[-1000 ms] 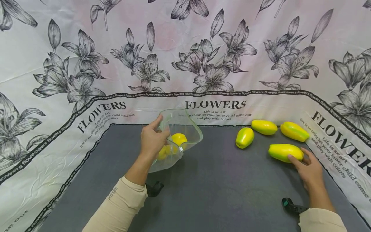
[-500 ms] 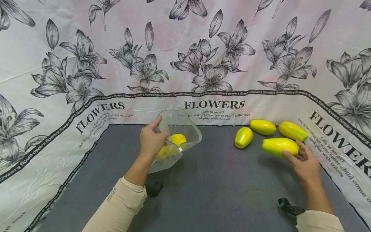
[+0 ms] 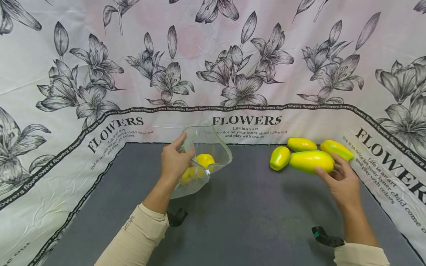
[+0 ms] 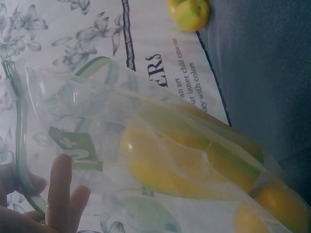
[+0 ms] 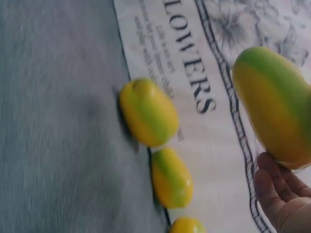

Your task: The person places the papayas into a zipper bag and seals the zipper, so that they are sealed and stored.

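Observation:
My left hand [image 3: 174, 159] pinches the green-edged mouth of a clear zip bag [image 3: 217, 146] with a white slider. The bag gapes to the right, and yellow fruit [image 3: 205, 161] shows through its side. In the left wrist view, green print [image 4: 77, 149] marks the plastic near my fingers. My right hand [image 3: 344, 181] grips a glossy yellow-green papaya [image 3: 311, 161] by its right end, raised off the table with its shadow below. Behind it lie more papayas: one at left [image 3: 280, 158], one at back [image 3: 301, 144], and one at right [image 3: 337, 149], partly hidden.
The dark grey table [image 3: 246, 218] runs up to a white floral cloth [image 3: 246, 88] that hangs behind and along both sides. Black wrist-camera mounts [image 3: 327, 237] stick out at both wrists.
My right hand has lifted the papaya off the table and carried it left, in front of the other papayas. The left hand and bag have stayed in place.

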A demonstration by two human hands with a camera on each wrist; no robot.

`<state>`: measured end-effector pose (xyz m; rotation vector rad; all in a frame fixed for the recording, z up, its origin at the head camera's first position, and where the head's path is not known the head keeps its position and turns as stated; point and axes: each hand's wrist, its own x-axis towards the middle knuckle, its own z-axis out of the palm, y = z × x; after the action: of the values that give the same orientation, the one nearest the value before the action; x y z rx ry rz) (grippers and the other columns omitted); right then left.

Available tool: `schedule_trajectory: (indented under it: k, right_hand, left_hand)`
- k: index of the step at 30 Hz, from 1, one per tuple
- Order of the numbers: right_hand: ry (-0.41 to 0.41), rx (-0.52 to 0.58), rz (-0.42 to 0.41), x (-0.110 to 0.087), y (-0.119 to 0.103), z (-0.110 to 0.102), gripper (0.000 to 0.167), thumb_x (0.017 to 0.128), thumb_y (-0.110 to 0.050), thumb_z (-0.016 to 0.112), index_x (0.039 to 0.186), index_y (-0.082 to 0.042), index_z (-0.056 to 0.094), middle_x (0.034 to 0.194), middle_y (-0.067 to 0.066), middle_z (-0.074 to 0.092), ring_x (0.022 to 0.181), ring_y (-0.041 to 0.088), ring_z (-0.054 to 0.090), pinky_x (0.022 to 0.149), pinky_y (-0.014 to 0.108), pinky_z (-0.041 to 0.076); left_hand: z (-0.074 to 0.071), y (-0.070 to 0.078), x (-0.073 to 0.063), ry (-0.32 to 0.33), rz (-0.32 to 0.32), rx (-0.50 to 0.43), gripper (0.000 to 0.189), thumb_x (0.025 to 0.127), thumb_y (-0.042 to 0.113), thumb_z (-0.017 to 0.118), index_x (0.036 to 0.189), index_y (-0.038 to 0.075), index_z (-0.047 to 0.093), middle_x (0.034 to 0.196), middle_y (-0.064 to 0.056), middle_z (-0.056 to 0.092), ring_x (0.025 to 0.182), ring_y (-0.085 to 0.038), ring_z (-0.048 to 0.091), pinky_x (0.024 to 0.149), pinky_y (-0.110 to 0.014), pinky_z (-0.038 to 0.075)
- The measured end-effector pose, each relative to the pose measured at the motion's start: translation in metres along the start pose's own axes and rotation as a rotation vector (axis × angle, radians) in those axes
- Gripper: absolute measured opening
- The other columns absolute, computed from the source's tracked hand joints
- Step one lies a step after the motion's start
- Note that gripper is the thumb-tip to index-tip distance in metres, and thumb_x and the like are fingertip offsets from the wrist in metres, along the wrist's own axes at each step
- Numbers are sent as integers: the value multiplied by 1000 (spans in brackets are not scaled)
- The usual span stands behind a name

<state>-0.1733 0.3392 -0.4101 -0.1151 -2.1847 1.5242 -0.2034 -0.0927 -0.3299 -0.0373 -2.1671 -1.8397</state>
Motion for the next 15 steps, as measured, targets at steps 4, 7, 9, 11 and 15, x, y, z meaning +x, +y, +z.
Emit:
schedule_trajectory:
  k: [4,7,9,11,15]
  right_hand:
    - [-17,96,-46,-5,-11,8,66,87,-6,71,146,-20,45,113,-2,52,92,3,59,73,9,49]
    - [-39,124,-88,-8,-19,14,67,87,-3,70,146,-19,44,115,0,51,94,5,59,74,10,49]
    - [-51,106,-115,-9,-25,18,67,88,-3,69,147,-19,43,116,0,51,95,6,59,75,10,49]
    - [-59,100,-138,-10,-31,23,67,88,-2,69,147,-19,42,117,1,51,96,7,59,76,11,49]
    - [-57,90,-193,-12,-42,33,68,87,0,69,147,-17,42,120,3,52,96,9,60,77,13,50]
  left_hand:
    - [0,0,0,0,5,3,64,84,1,65,144,16,46,143,5,46,40,-9,32,49,-28,55]
    - [0,0,0,0,5,4,64,84,0,65,144,16,46,143,5,46,39,-9,32,49,-28,55]
    - [0,0,-1,-1,5,8,65,84,0,65,144,16,46,143,5,46,39,-8,31,49,-28,55]
    - [0,0,-1,0,6,6,65,84,0,65,144,16,46,142,6,47,39,-9,31,50,-29,56]
    - [2,0,-1,5,2,1,65,83,0,65,143,18,48,104,-13,66,38,-10,29,52,-36,57]
